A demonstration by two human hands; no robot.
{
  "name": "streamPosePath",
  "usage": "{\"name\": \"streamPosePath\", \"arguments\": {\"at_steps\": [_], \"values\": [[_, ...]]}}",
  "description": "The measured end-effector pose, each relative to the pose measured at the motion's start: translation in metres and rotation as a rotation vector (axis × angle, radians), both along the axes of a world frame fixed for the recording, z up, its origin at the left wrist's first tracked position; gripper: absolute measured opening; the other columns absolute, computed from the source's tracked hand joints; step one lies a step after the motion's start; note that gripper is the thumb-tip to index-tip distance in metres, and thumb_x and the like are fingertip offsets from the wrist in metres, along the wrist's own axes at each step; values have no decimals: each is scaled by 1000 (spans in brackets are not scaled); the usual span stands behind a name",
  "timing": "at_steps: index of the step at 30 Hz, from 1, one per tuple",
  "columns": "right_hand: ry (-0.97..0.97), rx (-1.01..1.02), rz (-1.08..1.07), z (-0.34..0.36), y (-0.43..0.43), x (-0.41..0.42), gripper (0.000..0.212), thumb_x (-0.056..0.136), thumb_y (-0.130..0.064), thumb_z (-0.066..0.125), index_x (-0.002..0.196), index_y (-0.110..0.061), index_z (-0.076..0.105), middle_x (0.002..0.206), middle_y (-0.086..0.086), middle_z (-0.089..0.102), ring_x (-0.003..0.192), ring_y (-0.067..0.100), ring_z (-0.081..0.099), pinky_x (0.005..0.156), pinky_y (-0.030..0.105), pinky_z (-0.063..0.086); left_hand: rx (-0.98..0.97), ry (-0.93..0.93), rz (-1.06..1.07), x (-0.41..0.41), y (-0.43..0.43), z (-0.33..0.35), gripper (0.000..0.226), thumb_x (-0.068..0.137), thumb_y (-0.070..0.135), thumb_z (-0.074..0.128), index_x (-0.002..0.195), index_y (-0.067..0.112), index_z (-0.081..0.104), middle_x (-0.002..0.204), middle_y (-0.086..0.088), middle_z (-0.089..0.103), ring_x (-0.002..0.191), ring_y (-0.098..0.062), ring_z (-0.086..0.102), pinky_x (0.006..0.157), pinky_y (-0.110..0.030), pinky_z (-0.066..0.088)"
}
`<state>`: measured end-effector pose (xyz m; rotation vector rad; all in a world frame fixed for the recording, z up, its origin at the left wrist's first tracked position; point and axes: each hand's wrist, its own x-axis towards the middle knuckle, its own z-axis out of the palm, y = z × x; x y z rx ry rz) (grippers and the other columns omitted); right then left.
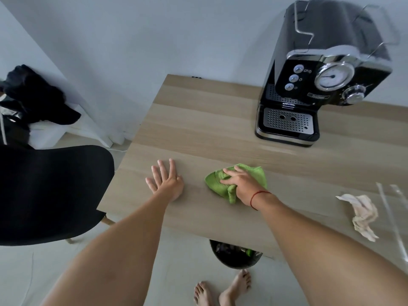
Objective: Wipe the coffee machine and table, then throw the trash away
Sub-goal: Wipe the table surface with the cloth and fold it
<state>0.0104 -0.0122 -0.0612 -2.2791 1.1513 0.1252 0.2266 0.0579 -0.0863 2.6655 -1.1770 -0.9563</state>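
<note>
1. Green cloth (215, 182) is bunched up under the right hand (240, 182), out in front of the coffee machine (320, 85), so I'd guess the bench (198, 120) is getting wiped now.
2. Left hand (167, 182) sits further left of the machine, fingers spread flat on the wood, holding nothing. Probably just bracing.
3. Right hand's fingers curl into the cloth and press it down.
4. Crumpled paper trash (362, 215) lies in front of the machine, off to the right, not binned yet.

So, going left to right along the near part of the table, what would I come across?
First the left hand, laid flat → green cloth, held under the right hand → crumpled tissue → clear plastic wrapper.
</note>
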Motion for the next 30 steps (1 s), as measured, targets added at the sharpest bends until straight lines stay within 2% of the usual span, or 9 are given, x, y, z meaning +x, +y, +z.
{"name": "streamPosePath", "arguments": {"at_steps": [2, 5, 10, 12, 18, 20, 23, 26, 30], "values": [[-43, -80, -75, 6, -12, 3, 69, 79, 23, 32, 129, -17, 57, 153, 2, 33, 145, 28, 20, 119, 31, 13, -15, -13, 13, 0, -1, -2, 62, 98, 33, 23, 152, 38, -7, 158, 4, -24, 145, -19, -25, 114, -47, -18], [-123, -155, -159, 9, -31, 24, 70, 79, 24, 31, 130, -16, 57, 152, 3, 34, 144, 29, 22, 119, 37, 14, -35, -18, 12, 1, 0, -5, 61, 99, 34, 23, 152, 37, -7, 158, 3, -24, 145, -19, -25, 114, -47, -18], [-48, -42, -54, -5, -18, 61, 74, 78, 20, 34, 133, -26, 53, 156, -4, 27, 147, 28, 12, 120, 46, 5, -83, -27, 5, 2, 3, -9, 61, 99, 34, 25, 152, 37, -4, 159, 3, -21, 146, -19, -23, 115, -47, -17], [-48, -30, -42, -9, -9, 55, 72, 78, 18, 38, 132, -26, 54, 154, -6, 30, 147, 26, 12, 120, 48, 1, -96, -45, 8, 2, 5, -10, 61, 99, 34, 26, 152, 37, -3, 160, 4, -20, 146, -19, -22, 115, -47, -16], [-110, 5, -117, -10, 13, -6, 63, 75, 15, 39, 119, -19, 65, 147, -6, 43, 146, 21, 19, 120, 45, 2, -122, -81, 63, -25, -5, -1, 62, 97, 26, 26, 154, 32, 3, 161, -3, -14, 148, -21, -16, 116, -52, -11], [-127, -3, -117, -9, 17, -21, 59, 77, 15, 37, 117, -17, 67, 146, -4, 45, 145, 21, 20, 120, 42, 5, -141, -58, -11, -42, -16, 3, 61, 97, 28, 27, 153, 33, 4, 161, -2, -14, 148, -20, -16, 116, -52, -11], [-221, -77, -238, -1, 1, -34, 54, 80, 15, 36, 117, -10, 67, 145, 4, 46, 143, 26, 25, 117, 29, 13, -186, -32, -131, -68, -38, 5, 61, 98, 34, 28, 152, 38, 0, 161, 0, -15, 148, -20, -15, 116, -51, -10], [-261, -210, -333, 4, -26, -43, 57, 77, 17, 37, 117, -10, 67, 144, 7, 47, 141, 32, 27, 117, 33, 17, -126, -29, -151, -86, -53, -1, 58, 100, 39, 23, 150, 42, -5, 160, -1, -20, 146, -23, -21, 114, -53, -15], [-196, -255, -412, 2, -66, -48, 58, 76, 18, 40, 117, -13, 66, 144, 5, 46, 137, 30, 31, 115, 40, 23, -33, -47, -140, -90, -63, -6, 56, 99, 40, 17, 148, 47, -8, 158, -1, -26, 144, -24, -26, 110, -55, -19]]}}
